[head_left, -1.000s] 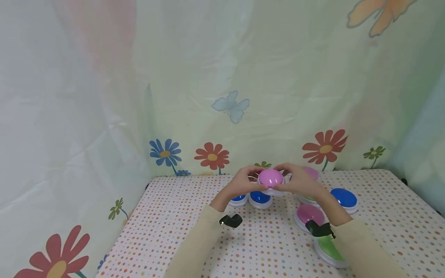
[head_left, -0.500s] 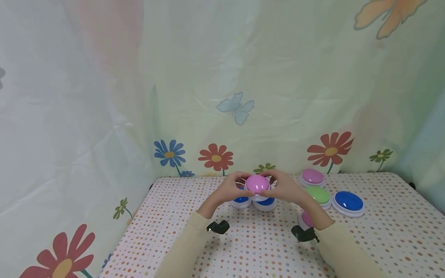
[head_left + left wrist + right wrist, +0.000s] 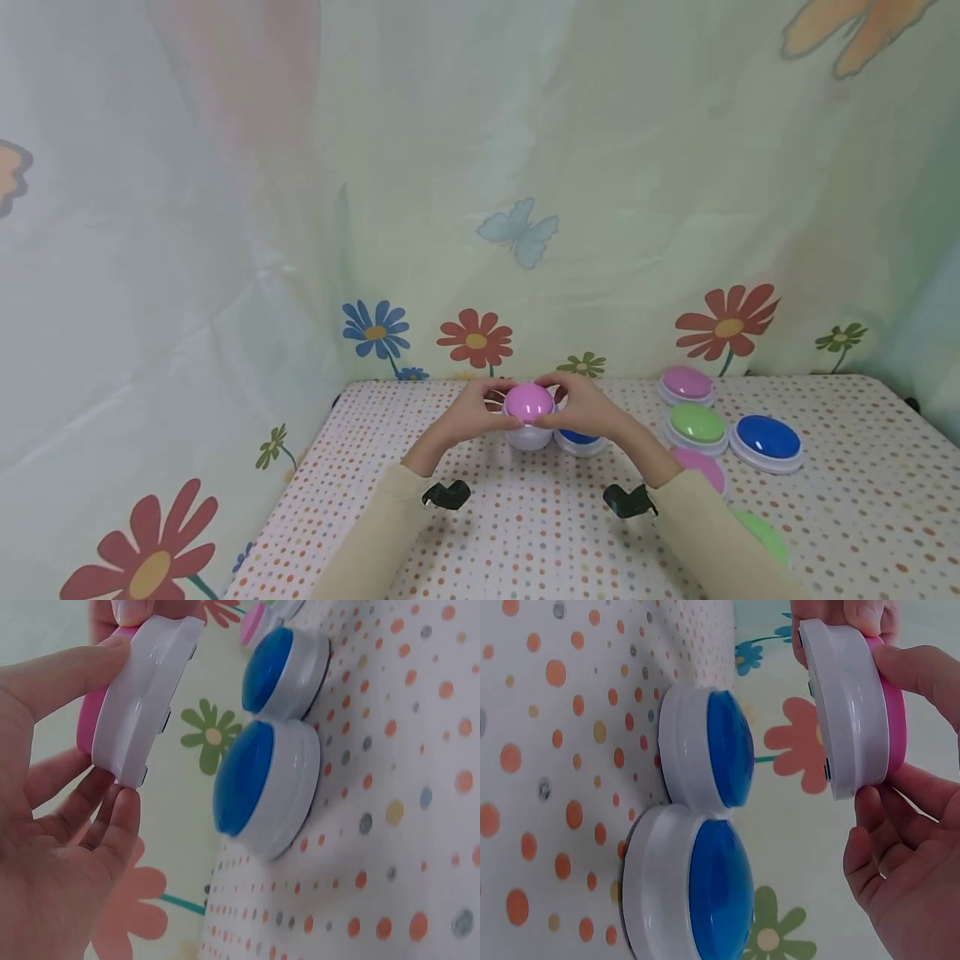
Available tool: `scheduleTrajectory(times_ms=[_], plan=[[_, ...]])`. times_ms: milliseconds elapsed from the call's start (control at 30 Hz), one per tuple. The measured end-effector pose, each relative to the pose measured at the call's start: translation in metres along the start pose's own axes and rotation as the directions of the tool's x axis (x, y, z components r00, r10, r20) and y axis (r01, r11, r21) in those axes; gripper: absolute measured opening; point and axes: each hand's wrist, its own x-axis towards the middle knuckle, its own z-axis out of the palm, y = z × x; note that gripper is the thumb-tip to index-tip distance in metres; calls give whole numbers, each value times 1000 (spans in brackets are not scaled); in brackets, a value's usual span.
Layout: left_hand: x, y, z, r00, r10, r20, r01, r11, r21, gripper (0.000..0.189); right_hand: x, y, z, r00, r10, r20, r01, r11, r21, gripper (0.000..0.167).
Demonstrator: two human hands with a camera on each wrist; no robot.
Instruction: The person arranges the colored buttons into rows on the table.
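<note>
Pink button (image 3: 529,402): raised over the table (image 3: 517,533), dome up, round with no long axis, between both hands.
Left hand (image 3: 474,410): fingers curled on its left rim, parted just its width.
Right hand (image 3: 588,407): fingers likewise on its right rim.
Left blue button (image 3: 246,780): below, apart, hidden from the head view.
Right blue button (image 3: 581,439): just beside, nearer the right hand.

Through my feed I looked into a draped, booth-like space; home or studio, I couldn't tell; hangings (image 3: 637,167) printed with flowers (image 3: 475,340) and butterflies (image 3: 519,236) rose around a dot-patterned table (image 3: 517,533).
</note>
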Motion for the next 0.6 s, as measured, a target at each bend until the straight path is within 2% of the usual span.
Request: scheduleTrajectory(times_ms=[200, 367, 467, 600], plan=[[-6, -8, -9, 1000, -16, -6, 16, 1000, 18, 55, 8, -4, 9, 998, 44, 39, -45, 999, 31, 60], [-13, -14, -16, 1000, -17, -8, 17, 1000, 26, 54, 17, -2, 17, 998, 8, 64, -11, 999, 48, 56], [-14, -15, -22, 999, -25, -33, 27, 999, 40, 53, 27, 0, 21, 997, -25, 77, 20, 998, 62, 55], [-14, -16, -30, 997, -40, -72, 45, 997, 67, 52, 39, -1, 24, 996, -26, 90, 19, 997, 80, 56]])
